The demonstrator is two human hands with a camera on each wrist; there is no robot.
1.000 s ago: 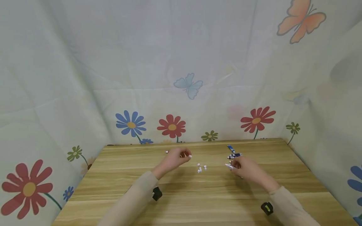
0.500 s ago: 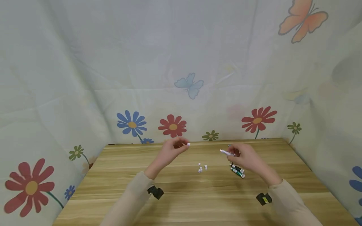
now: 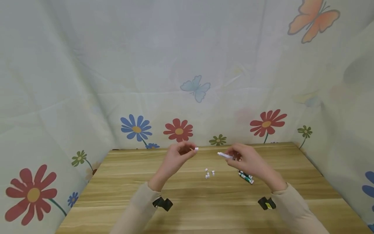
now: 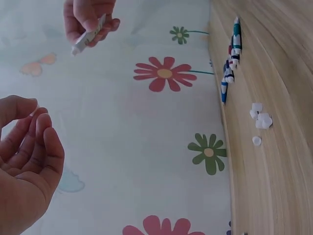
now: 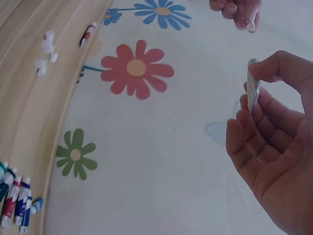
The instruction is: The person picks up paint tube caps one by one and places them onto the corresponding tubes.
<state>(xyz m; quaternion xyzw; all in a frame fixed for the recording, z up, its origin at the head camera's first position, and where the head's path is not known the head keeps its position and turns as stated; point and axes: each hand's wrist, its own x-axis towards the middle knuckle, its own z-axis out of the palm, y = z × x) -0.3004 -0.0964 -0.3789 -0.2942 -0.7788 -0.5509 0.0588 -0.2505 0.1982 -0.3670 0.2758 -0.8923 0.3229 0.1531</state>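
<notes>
Above the table's far part, my left hand (image 3: 175, 159) pinches a small white cap (image 3: 196, 149) between thumb and fingertips. Across from it, my right hand (image 3: 248, 159) grips a slim white paint tube (image 3: 224, 155), its nozzle end pointing left toward the cap. A short gap separates tube and cap. In the right wrist view the tube (image 5: 253, 88) shows edge-on between thumb and fingers. Several loose white caps (image 3: 207, 175) lie on the wood below, between the hands.
Several coloured paint tubes (image 5: 22, 200) lie in a group on the wooden table (image 3: 187, 201), at the right. One red tube (image 5: 88, 34) lies apart near the far edge, toward the left. A flowered curtain (image 3: 157, 97) hangs behind the table and along both sides.
My right hand has lifted the white tube from beside the other tubes and brought it left. My left hand has risen with the cap, and the hands are closer together.
</notes>
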